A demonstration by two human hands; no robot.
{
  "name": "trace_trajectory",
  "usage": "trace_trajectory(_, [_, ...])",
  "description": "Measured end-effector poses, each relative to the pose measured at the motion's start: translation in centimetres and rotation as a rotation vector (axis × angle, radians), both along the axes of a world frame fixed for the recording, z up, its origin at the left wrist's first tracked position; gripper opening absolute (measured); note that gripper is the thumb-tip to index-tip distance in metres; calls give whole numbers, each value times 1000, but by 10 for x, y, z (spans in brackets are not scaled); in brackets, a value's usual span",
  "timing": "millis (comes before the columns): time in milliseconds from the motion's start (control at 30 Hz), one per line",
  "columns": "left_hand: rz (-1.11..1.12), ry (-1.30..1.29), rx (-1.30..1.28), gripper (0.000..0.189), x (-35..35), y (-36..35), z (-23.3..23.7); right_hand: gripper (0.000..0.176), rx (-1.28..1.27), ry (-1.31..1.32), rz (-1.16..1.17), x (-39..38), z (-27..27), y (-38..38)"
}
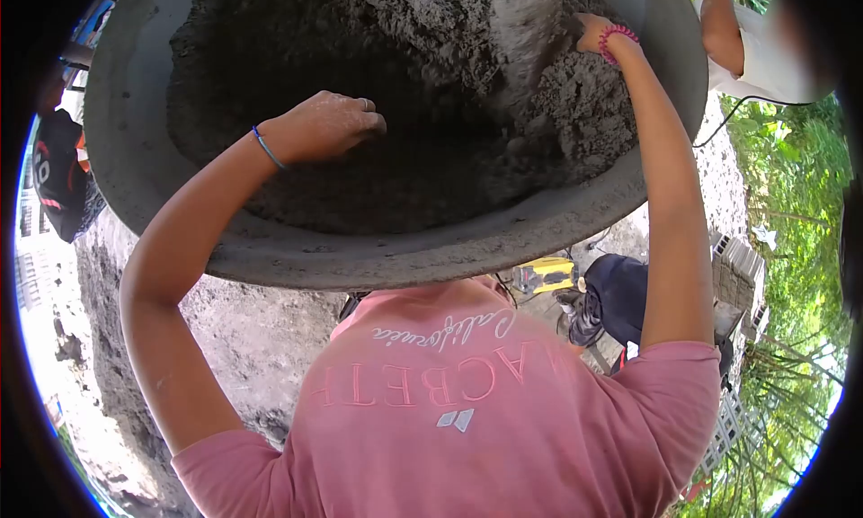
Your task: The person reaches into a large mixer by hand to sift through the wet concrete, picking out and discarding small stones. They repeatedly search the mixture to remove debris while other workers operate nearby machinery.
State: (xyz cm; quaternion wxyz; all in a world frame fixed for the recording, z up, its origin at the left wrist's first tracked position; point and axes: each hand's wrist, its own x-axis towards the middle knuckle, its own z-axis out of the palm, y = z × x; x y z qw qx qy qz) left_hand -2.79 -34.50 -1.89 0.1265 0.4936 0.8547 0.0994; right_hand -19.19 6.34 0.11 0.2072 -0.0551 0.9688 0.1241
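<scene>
Wet grey mortar (422, 96) fills big round basin (360, 257). L hand (328, 123) sits on mix near basin centre, grip half-curled, fingertips down, can't tell if it has a clump; R hand (591, 31) at basin's far-right side, fingers buried in heap, grip not visible. Mix prob heavy, soft, sticky, crumbly, so scoop w/ cupped palms from under; basin stiff, take by rim w/ both hands.

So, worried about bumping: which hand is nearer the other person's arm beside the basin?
Right. The right hand is in the cement by the basin rim, short of that arm; the left hand rests near the middle, farther away.
</scene>
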Motion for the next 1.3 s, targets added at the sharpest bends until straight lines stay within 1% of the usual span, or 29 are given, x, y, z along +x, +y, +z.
trace_trajectory(33, [18, -15, 23, 17, -2, 0, 1, 75, 33, 27, 2, 2, -1, 6])
trace_trajectory(100, [55, -29, 37, 18, -5, -1, 5, 72, -86, -1, -161, -11, -13, 46])
trace_trajectory(133, [75, -30, 27, 19, -5, -1, 7, 71, -146, -17, -239, -11, -10, 49])
trace_trajectory(167, [98, -35, 18, 19, -5, -2, 8, 71, -176, -91, -313, -10, -6, 52])
trace_trajectory(233, [93, -65, -11, 21, -5, -3, 12, 71, -240, -242, -449, 13, 30, 31])
trace_trajectory(333, [150, -53, -105, 26, -7, -14, 3, 55, -375, -323, -306, 26, 37, 15])
trace_trajectory(367, [173, -41, -144, 28, -7, -17, -1, 53, -376, -324, -208, 26, 34, 8])
trace_trajectory(467, [214, -55, -522, 41, -10, -25, -1, 48, -383, -318, 83, 29, 14, -34])
trace_trajectory(533, [266, -56, -647, 44, -14, -29, -2, 45, -533, -474, 160, 38, -2, -66])
trace_trajectory(567, [292, -55, -709, 45, -15, -31, -2, 43, -525, -458, 267, 45, -7, -81])
trace_trajectory(600, [312, -63, -674, 45, -18, -32, -1, 42, -514, -440, 373, 54, -8, -97])
trace_trajectory(633, [332, -73, -639, 45, -19, -33, 2, 43, -458, -438, 398, 66, 1, -116])
trace_trajectory(733, [360, -107, -574, 44, -23, -32, 12, 41, -378, -521, 336, 82, 5, -132])
trace_trajectory(767, [363, -107, -569, 43, -24, -31, 15, 43, -384, -518, 370, 85, 8, -133])
trace_trajectory(800, [364, -108, -564, 43, -24, -32, 17, 40, -523, -504, 289, 88, 11, -132])
trace_trajectory(867, [367, -21, -550, 42, -25, -32, 20, 36, -791, -473, 116, 99, 14, -127])
trace_trajectory(900, [370, 21, -543, 41, -24, -32, 19, 37, -861, -425, 124, 112, 15, -128])
trace_trajectory(933, [326, 90, -506, 40, -24, -33, 15, 36, -840, -421, 136, 141, 23, -131])
trace_trajectory(967, [276, 160, -467, 38, -26, -33, 8, 45, -774, -467, 364, 171, 24, -127])
trace_trajectory(1000, [223, 229, -424, 37, -29, -31, -1, 45, -636, -684, 418, 203, 38, -129])
trace_trajectory(1033, [159, 219, -379, 35, -34, -24, -8, 42, -603, -786, 480, 227, 32, -120])
trace_trajectory(1100, [33, 202, -285, 31, -47, 5, -25, 40, -595, -849, 291, 217, 58, -122])
trace_trajectory(1133, [-79, 220, -238, 29, -53, 23, -44, 38, -587, -882, 201, 211, 66, -122])
trace_trajectory(1167, [-189, 241, -195, 28, -62, 40, -70, 34, -615, -755, 294, 207, 58, -109])
trace_trajectory(1200, [-346, 340, -12, 29, -69, 53, -107, 33, -553, -584, 330, 200, 54, -102])
trace_trajectory(1233, [-406, 300, -180, 34, -70, 77, -124, 33, -491, -415, 361, 193, 49, -95])
trace_trajectory(1267, [-446, 386, -36, 38, -74, 88, -165, 32, -426, -246, 388, 188, 45, -88])
trace_trajectory(1300, [-486, 465, 111, 42, -79, 97, -207, 31, -421, -136, 315, 185, 47, -83])
